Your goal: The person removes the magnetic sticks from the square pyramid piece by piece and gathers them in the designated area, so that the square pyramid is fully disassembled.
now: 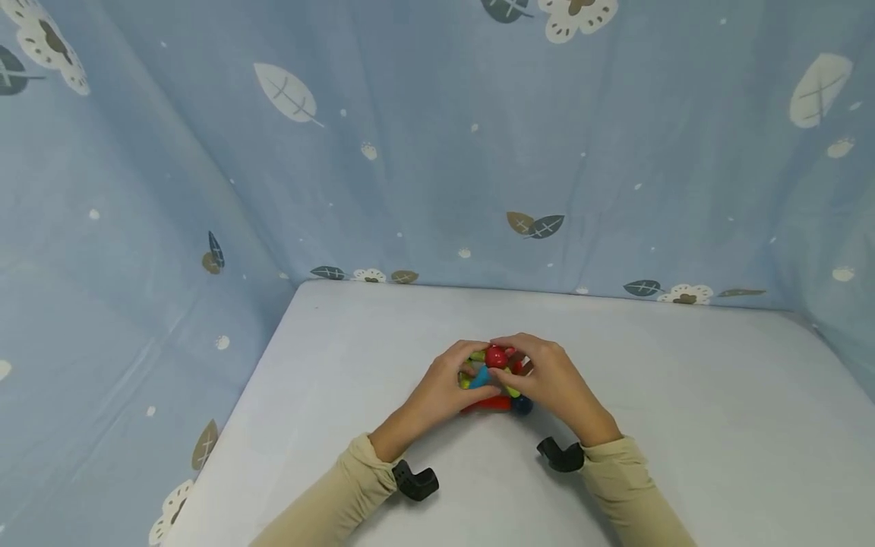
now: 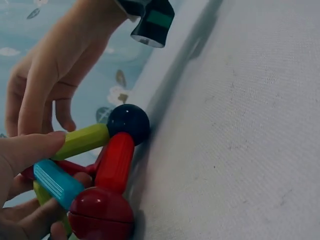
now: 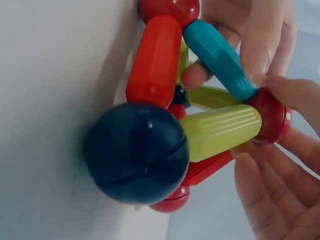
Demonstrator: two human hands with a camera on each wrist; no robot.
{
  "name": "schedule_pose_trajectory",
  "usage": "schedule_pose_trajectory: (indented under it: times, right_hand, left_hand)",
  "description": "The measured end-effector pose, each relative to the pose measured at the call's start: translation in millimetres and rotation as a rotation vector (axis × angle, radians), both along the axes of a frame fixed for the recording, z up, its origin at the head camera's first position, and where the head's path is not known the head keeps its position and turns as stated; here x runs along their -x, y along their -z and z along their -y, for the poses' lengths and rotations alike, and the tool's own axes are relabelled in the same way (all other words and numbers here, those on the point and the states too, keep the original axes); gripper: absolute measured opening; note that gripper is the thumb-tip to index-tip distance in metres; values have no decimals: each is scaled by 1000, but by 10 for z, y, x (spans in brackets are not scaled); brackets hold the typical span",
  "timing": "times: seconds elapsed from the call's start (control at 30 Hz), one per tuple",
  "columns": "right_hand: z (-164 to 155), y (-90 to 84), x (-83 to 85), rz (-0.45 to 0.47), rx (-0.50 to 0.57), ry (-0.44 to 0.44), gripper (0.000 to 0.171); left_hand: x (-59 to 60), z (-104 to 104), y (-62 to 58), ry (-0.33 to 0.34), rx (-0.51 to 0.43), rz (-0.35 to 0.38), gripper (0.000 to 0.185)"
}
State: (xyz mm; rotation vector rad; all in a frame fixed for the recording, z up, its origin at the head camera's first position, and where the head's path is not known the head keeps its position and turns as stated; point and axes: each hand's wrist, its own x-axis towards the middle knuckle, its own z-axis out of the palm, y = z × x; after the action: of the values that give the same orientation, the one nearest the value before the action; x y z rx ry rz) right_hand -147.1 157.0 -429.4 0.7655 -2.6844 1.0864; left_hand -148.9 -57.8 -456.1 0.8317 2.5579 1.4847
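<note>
Between both hands stands a small frame of magnetic rods and balls on the white table. At its top is a red ball (image 1: 496,356), which my right hand (image 1: 557,380) pinches between thumb and fingers. My left hand (image 1: 440,391) curls round the left side, its thumb and a finger on the light blue rod (image 3: 217,57). A green rod (image 3: 220,131) slopes from the top red ball toward a dark blue ball (image 3: 137,152) at a lower corner. A red rod (image 2: 115,162) joins that dark blue ball to another red ball (image 2: 100,214). The frame's far side is partly hidden.
The white table (image 1: 683,395) spreads around the hands. Blue patterned cloth (image 1: 437,152) hangs along its back and left side. A black wrist camera (image 1: 415,481) sits at the left sleeve, and another black wrist camera (image 1: 562,456) at the right.
</note>
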Motion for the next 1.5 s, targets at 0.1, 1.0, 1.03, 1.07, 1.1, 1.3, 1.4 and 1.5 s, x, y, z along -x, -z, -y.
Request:
schedule_pose_trajectory:
  times: [0.1, 1.0, 1.03, 1.07, 1.1, 1.3, 1.4, 1.5]
  right_hand:
    - [37, -7, -31, -29, 14, -12, 36]
    - [200, -24, -88, -73, 49, 33, 19]
    - [196, -21, -88, -69, 51, 35, 19]
    - [189, -32, -93, -54, 71, 39, 20]
    - [180, -52, -98, -41, 93, 44, 21]
    - [69, -190, -91, 30, 235, 69, 32]
    - [-18, -142, -34, 36, 266, 82, 34]
    - [-154, -40, 61, 48, 316, 120, 37]
  left_hand:
    - [7, -21, 15, 8, -29, 26, 54]
    - [32, -17, 46, 26, -124, 91, 33]
    - [30, -17, 50, 28, -121, 88, 33]
    - [25, -16, 48, 28, -112, 84, 33]
    - [23, -14, 49, 28, -107, 77, 33]
    - [30, -22, 56, 20, -101, 71, 35]
    - [28, -17, 62, 6, -92, 98, 40]
    - [23, -16, 61, -9, -95, 121, 44]
